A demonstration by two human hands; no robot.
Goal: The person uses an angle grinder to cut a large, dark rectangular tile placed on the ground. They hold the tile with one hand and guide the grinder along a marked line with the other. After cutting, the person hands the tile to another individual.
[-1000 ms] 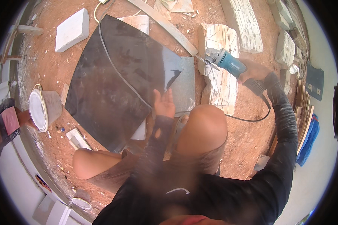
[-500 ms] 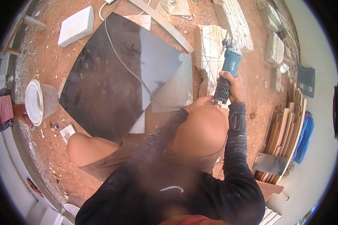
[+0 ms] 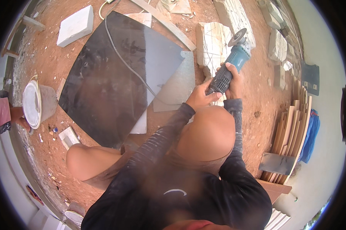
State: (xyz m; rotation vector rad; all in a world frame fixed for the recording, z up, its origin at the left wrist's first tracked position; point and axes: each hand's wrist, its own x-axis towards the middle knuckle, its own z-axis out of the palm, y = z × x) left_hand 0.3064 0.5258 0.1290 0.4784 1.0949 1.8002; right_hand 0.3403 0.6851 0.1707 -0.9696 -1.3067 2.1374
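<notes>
A teal and black angle grinder (image 3: pixel 238 56) is held up in front of my right knee, its disc (image 3: pixel 238 37) at the far end and facing partly upward. My right hand (image 3: pixel 234 81) wraps round the middle of its body. At the tool's black rear end, my left hand (image 3: pixel 199 95) grips it with the thumb along the housing. Beyond the grinder lies a pale block (image 3: pixel 211 44) scored with dark lines. To my left is a large glossy black slab (image 3: pixel 100 84) with a grey cable (image 3: pixel 129 69) running across it.
Another person's hand (image 3: pixel 25 124) is beside a white bucket (image 3: pixel 46 101) at the far left. A white block (image 3: pixel 76 27) and a long strip (image 3: pixel 169 27) lie beyond the slab. Stacked wooden boards (image 3: pixel 290 138) and a blue cloth (image 3: pixel 310 138) lean along the right wall.
The grinder has turned so its disc face shows, and its rear end has swung left. My left hand has come up from behind my knee onto the rear of the tool.
</notes>
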